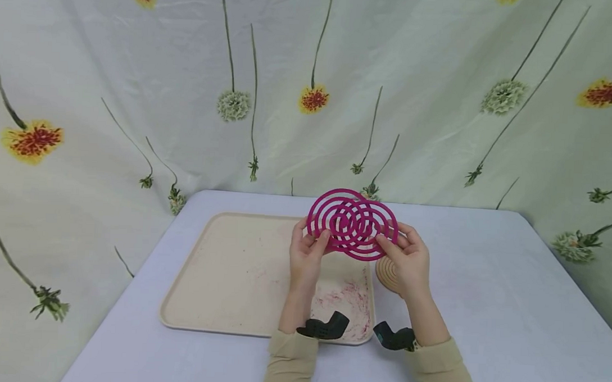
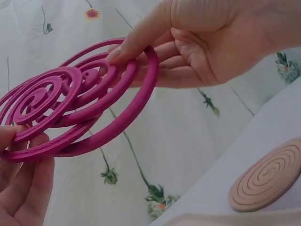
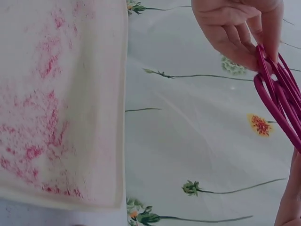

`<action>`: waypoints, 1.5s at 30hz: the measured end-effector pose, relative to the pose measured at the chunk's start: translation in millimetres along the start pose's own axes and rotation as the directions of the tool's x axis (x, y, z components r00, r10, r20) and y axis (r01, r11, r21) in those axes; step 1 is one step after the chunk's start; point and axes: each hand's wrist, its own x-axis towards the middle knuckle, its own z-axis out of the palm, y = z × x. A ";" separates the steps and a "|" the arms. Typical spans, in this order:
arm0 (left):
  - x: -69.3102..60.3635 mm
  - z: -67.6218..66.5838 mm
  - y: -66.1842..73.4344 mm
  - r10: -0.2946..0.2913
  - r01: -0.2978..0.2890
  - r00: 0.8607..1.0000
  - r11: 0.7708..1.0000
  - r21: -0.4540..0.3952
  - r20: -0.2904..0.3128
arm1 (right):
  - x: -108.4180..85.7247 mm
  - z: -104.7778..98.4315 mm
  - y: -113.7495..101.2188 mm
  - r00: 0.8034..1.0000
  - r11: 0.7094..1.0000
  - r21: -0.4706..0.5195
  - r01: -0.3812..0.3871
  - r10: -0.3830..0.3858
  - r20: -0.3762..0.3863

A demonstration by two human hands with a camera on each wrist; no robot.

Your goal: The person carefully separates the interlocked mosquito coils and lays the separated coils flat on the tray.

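Observation:
Two magenta mosquito coils are held up above the table, overlapping with their rings interleaved. My left hand pinches their left edge between thumb and fingers, and my right hand pinches the right edge. In the left wrist view the coils tilt, one partly over the other; the right hand grips the far rim. The right wrist view shows the coils nearly edge-on, with the left hand at their end.
A beige tray lies on the white table, with magenta powder smudges at its right end. Beside it, partly hidden by the right hand, is a tan spiral disc. Behind the table hangs a flowered curtain.

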 end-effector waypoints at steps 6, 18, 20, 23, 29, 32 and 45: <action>0.6 -8.7 4.9 0.012 -0.033 0.988 0.990 0.134 0.152 | 5.2 -21.7 -5.0 0.993 0.994 -0.102 -0.025 0.036 0.108; 1.2 -15.9 6.5 -0.057 0.047 0.994 0.993 0.104 0.094 | 9.1 -34.3 -5.7 0.959 0.988 -0.145 -0.061 0.098 0.265; 0.5 -12.2 5.6 -0.038 0.035 0.998 0.998 0.052 0.053 | 8.8 -30.2 -6.3 0.969 0.993 -0.079 -0.089 0.105 0.226; -0.4 -8.3 4.4 -0.021 0.022 0.997 1.000 -0.009 0.069 | 8.0 -24.3 -6.6 0.979 0.992 0.040 -0.122 0.114 0.168; 0.4 -6.3 1.6 -0.042 0.048 0.974 0.999 -0.018 0.223 | 7.1 -15.5 -6.2 0.989 0.971 0.190 -0.143 0.135 0.052; 0.3 -5.1 0.5 -0.054 0.059 0.972 0.998 -0.013 0.230 | 6.4 -12.0 -6.2 0.989 0.961 0.237 -0.141 0.145 -0.001; 1.6 -0.3 0.4 0.068 -0.062 0.994 0.996 -0.064 0.080 | 4.7 -12.1 -1.2 0.952 0.998 0.066 -0.001 -0.019 0.305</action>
